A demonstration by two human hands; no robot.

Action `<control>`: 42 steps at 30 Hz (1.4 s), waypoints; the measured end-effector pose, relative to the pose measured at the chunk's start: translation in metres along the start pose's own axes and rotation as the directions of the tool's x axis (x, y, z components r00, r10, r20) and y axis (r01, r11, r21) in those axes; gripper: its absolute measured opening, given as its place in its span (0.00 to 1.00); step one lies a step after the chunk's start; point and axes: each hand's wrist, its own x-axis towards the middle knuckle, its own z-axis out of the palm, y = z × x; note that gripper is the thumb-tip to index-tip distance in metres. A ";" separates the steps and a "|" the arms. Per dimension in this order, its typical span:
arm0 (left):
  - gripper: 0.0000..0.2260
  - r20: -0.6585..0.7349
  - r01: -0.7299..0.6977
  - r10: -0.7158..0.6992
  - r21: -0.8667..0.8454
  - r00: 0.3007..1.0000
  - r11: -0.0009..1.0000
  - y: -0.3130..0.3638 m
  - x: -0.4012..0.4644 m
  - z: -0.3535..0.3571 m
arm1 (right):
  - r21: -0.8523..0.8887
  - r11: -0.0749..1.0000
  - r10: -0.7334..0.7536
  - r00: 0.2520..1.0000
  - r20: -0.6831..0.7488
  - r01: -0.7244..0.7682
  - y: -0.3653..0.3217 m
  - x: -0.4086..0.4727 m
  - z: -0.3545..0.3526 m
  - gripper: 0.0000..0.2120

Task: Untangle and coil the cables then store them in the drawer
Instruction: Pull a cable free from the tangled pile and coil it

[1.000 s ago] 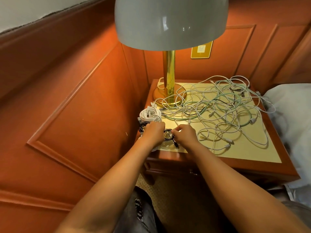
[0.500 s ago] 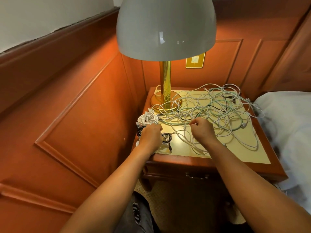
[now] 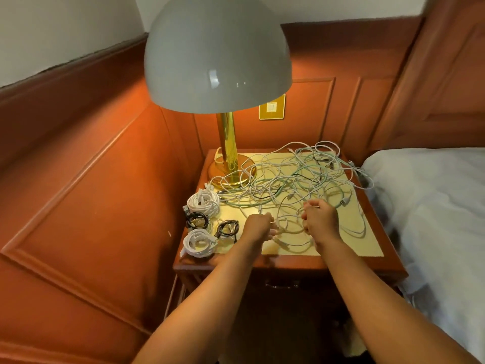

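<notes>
A tangle of white, green and black cables [image 3: 291, 179] covers the nightstand top [image 3: 367, 248]. At its left edge lie two white coils [image 3: 203, 202] [image 3: 199, 243] and two small black coils [image 3: 196, 219] [image 3: 228, 228]. My left hand [image 3: 258, 227] is over the front of the top, its fingers curled on a white cable [image 3: 288, 227] of the tangle. My right hand [image 3: 319, 219] is close beside it, fingers curled round white strands of the same tangle. The drawer front with its handle [image 3: 282, 285] is below, closed.
A brass lamp [image 3: 228, 158] with a grey dome shade stands at the back left of the nightstand. Red wood panelling rises behind and on the left. A bed with a white sheet [image 3: 433, 206] adjoins on the right.
My left hand left the small black coil at the left edge and moved right to the loose white cable. My right hand shifted further into the tangle.
</notes>
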 end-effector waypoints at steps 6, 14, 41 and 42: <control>0.22 0.277 0.145 -0.069 -0.265 0.958 0.953 0.050 0.013 0.024 | 0.244 0.963 -0.120 0.993 0.005 0.115 -0.034 0.002 -0.038 0.05; 0.15 0.272 0.112 -0.017 -0.338 0.962 0.934 0.125 0.007 0.028 | 0.117 0.944 -0.322 0.939 0.122 0.309 -0.023 -0.033 -0.034 0.02; 0.11 0.256 -0.307 0.404 -0.344 0.879 0.887 0.120 -0.117 -0.033 | -0.015 0.980 -0.150 0.786 0.600 0.199 -0.043 -0.056 -0.035 0.11; 0.12 0.254 -0.329 0.431 -0.361 0.866 0.873 0.116 -0.116 -0.035 | -0.109 0.963 -0.139 0.802 0.581 0.245 -0.050 -0.049 -0.035 0.14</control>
